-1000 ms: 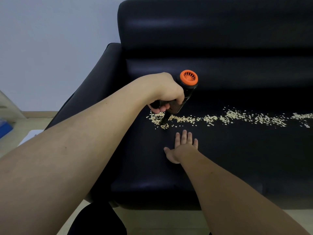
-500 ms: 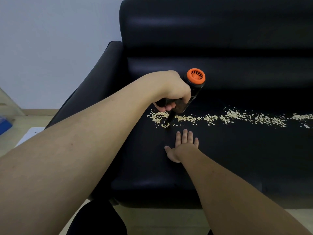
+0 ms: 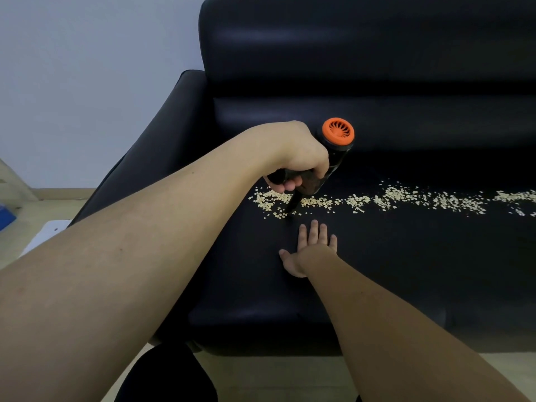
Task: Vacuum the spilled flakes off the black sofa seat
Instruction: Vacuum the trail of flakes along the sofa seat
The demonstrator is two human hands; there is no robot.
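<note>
Head view: left hand (image 3: 301, 158) is gripping the light, stiff vacuum (image 3: 333, 158) by its handle mid-frame, nozzle touching loose flakes (image 3: 377, 198) strewn across the sofa seat (image 3: 406, 271), right hand (image 3: 311, 250) resting flat below, fingers straight.

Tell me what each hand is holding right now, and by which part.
The left hand grips the handheld vacuum by its black handle. The right hand holds nothing, lying flat on the sofa seat.

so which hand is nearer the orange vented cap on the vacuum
Left. The left hand grips the black handheld vacuum just beside its orange vented cap; the right hand lies flat on the black sofa seat, well below it.
</note>
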